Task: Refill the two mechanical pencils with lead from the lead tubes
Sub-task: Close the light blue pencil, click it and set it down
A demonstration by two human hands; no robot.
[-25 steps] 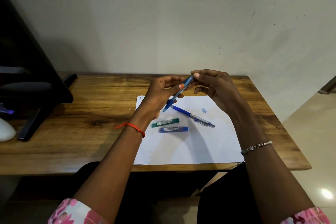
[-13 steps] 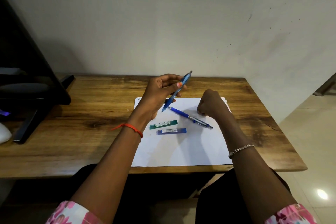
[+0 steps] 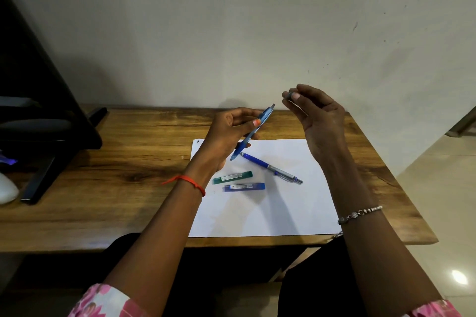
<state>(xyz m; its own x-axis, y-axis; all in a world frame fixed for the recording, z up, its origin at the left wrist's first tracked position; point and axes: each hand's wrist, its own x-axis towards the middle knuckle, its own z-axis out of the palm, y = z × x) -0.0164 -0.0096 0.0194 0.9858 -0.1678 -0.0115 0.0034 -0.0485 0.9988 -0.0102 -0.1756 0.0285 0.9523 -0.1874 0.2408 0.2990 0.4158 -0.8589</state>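
My left hand (image 3: 229, 131) grips a light blue mechanical pencil (image 3: 253, 131) above the white paper (image 3: 270, 213), tip tilted down and top end up to the right. My right hand (image 3: 319, 116) is raised just right of the pencil's top end and pinches a small greyish cap (image 3: 289, 95) between thumb and fingertip. A second, dark blue and silver pencil (image 3: 270, 168) lies on the paper. Below it lie a green lead tube (image 3: 232, 177) and a blue lead tube (image 3: 244, 187), side by side.
The paper rests on a wooden table (image 3: 128, 162) set against a pale wall. A black monitor stand (image 3: 51, 136) occupies the table's left end, with a white object (image 3: 6, 190) at the left edge. Tiled floor lies to the right.
My right hand dropped to the paper where a small cap lay, then rose to the pencil's top end pinching a small piece. The left hand kept the pencil nearly still.
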